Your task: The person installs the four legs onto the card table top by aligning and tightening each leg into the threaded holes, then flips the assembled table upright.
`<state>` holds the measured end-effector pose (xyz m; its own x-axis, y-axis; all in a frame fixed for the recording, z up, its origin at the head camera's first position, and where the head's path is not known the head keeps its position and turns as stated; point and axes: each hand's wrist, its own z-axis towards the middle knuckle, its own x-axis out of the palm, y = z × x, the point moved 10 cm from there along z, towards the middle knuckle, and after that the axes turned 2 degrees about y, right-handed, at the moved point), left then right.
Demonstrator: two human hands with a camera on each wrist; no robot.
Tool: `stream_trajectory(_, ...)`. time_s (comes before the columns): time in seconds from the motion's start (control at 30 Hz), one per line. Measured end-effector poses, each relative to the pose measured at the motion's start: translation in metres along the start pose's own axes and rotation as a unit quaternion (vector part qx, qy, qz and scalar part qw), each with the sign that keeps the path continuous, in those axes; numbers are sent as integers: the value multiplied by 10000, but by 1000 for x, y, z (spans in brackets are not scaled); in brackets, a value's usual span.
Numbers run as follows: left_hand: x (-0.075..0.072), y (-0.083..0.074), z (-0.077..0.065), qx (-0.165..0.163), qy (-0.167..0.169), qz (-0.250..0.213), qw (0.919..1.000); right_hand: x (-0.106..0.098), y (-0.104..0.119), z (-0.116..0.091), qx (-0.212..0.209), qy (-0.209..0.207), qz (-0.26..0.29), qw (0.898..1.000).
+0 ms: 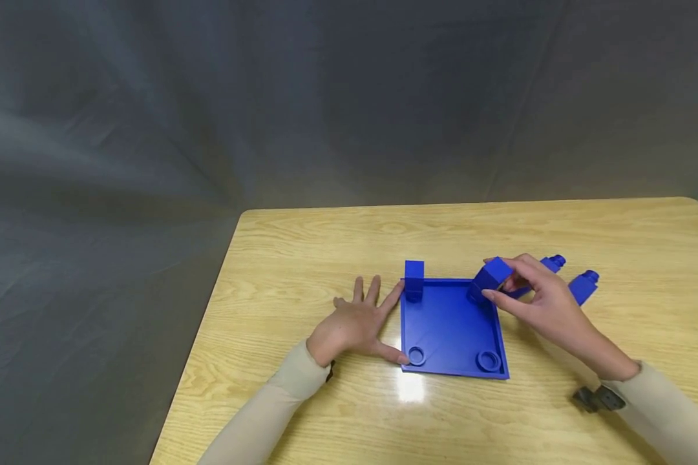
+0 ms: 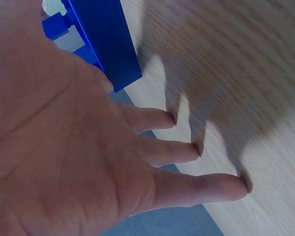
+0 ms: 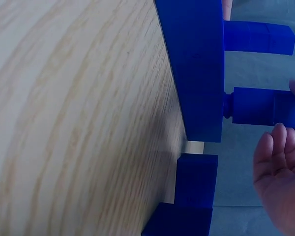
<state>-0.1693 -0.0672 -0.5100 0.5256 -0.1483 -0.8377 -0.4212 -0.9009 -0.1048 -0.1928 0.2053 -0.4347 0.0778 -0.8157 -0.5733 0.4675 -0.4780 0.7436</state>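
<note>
Leg (image 1: 490, 276) stands at tray's (image 1: 450, 329) far right corner, pinched by right hand (image 1: 549, 310). Left hand (image 1: 351, 326) spread, thumb and index on tray's left edge. Second leg (image 1: 414, 278) at far left corner; two more (image 1: 583, 288) lie right, on table (image 1: 302, 245).

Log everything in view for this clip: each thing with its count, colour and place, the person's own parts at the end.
Tray: 1, blue, on the table
Round sockets: 2 uncovered, blue, tray's near corners
Standing block: 1, blue, tray's far left corner
Held block: 1, blue, tray's far right corner
Lying blocks: 2, blue, on the table right of the tray
Table: 1, light wood, under everything
Cloth: count unclear, dark grey, behind the table
Wrist devices: 2, dark, one per wrist
Sleeves: 2, beige, on both forearms
Left hand: 1, bare, touching tray's left edge
Right hand: 1, bare, pinching the held block
</note>
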Motion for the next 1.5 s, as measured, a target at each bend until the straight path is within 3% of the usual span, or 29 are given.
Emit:
stream_trajectory(0.43, -3, -1, -2, -18, -77, 54, 10000, 0, 2, 3, 52, -93, -534, 9985)
stream_trajectory(0.73, -4, -1, -3, 36, -104, -53, 9999, -1, -1, 1, 147, -85, -476, 9987)
stream_trajectory(0.97, -3, -1, -5, 53, -88, -64, 9999, 4, -1, 0, -18, -24, -196, 9998)
stream_trajectory(1.5, -4, -2, -3, 113, -95, -35, 9999, 3, 0, 4, -91, -83, -188, 9997)
